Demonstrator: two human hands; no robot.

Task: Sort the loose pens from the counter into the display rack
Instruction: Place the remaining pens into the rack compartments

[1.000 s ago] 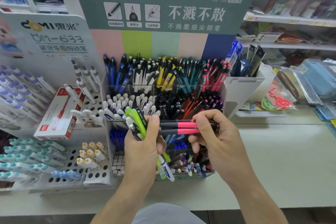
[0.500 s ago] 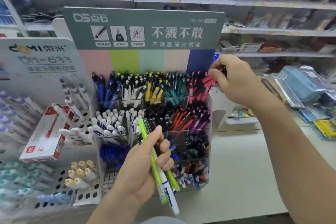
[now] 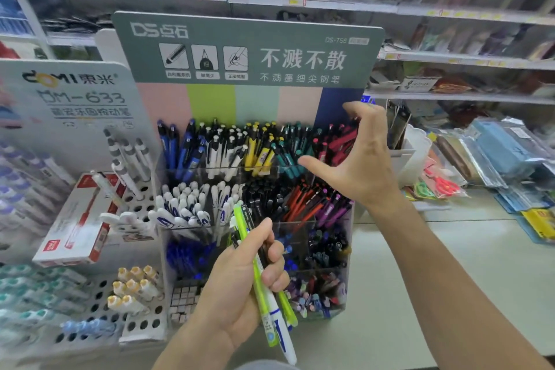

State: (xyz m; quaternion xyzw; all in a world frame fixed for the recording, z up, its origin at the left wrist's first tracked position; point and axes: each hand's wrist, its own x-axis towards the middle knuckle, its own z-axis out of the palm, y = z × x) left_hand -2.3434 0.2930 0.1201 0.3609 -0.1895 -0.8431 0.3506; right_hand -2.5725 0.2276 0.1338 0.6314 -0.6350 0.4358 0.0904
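Left hand (image 3: 240,288) grips the pen bundle (image 3: 264,285), long axis running up and away toward the display rack (image 3: 315,225), tips just in front of its middle tier. Right hand (image 3: 357,156) spread, empty, over the back-row pink pens (image 3: 339,141); nearer the rack. Versus half a second ago: pink pens released, now racked.

A stationery shop, by the look of it. A clear display rack (image 3: 345,249) on the counter (image 3: 450,264) holds pens sorted by colour under a printed brand sign (image 3: 246,48). Behind run shelves (image 3: 450,58) with yellow price tags (image 3: 453,61); the goods there are too blurred to name.
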